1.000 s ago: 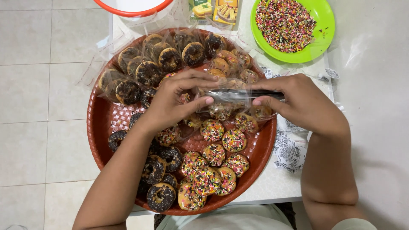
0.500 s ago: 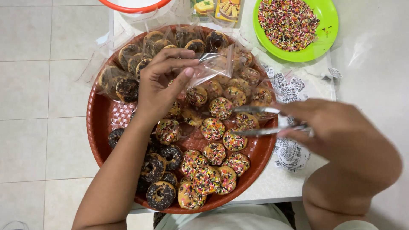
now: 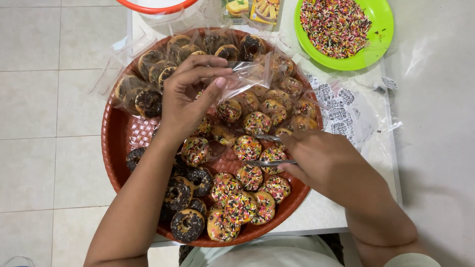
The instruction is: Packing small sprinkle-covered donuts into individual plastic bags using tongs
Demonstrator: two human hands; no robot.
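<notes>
A small clear plastic bag is pinched at its edge between the thumb and fingertips of the left hand, which is closed on it and held above the upper middle of a round red woven tray; the bag is seen hanging open towards the right, over wrapped doughnuts; metal tongs are gripped in the right hand, whose fingers are closed around the handles, and the two thin blades are pointed leftwards, just over the sprinkled doughnuts at the middle of the tray; whether a doughnut is caught between the blades cannot be told; chocolate-glazed doughnuts are gathered at the lower left of the tray, and more sprinkled ones are packed along the lower edge; doughnuts already wrapped in clear bags are piled along the upper rim; a green plate filled with coloured sprinkles is set on the white table at the upper right, well apart from both hands; loose clear wrappers with dark printed patterns are spread between the tray and the plate; an orange-rimmed white bowl is partly seen at the top edge; pale floor tiles are seen to the left.
</notes>
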